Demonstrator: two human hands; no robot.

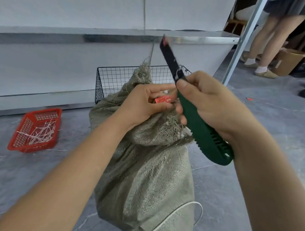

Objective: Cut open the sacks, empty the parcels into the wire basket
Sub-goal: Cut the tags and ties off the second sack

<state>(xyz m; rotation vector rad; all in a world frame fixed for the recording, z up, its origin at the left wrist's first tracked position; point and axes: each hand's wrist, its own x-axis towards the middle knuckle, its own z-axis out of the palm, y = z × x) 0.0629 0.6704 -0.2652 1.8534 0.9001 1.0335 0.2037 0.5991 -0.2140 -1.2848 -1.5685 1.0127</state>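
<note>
A grey-green woven sack [145,168] stands upright on the grey floor [250,191], its mouth bunched shut into a frayed neck. The left hand [145,102] grips that neck, fingers curled into the gathered cloth, and a small red label [164,99] shows between the thumb and the fingers. The right hand [207,104], just to the right of the neck, is closed round a green-handled utility knife [200,132]. Its black blade holder [170,59] points up and away, above the sack top, and whether its lower end touches the cloth cannot be told.

Directly behind the sack sits the black wire basket [114,78]. The sack's raised top and both hands hide the middle of its front, and the knife crosses in front of its right corner. Behind the basket runs a long metal shelf [99,36] against a pale wall.

Left of the sack, well apart, lies a red perforated plastic tray [34,130] holding a tangle of white cut ties [41,132]. A thin white cord [178,210] loops across the lower front of the sack. Right of the sack, a slanted metal upright [244,40] rises from the floor. Beyond it stand another person's bare legs [268,42], beside a brown cardboard box [289,60]. A small red scrap [249,98] lies on the floor to the right of the sack.
</note>
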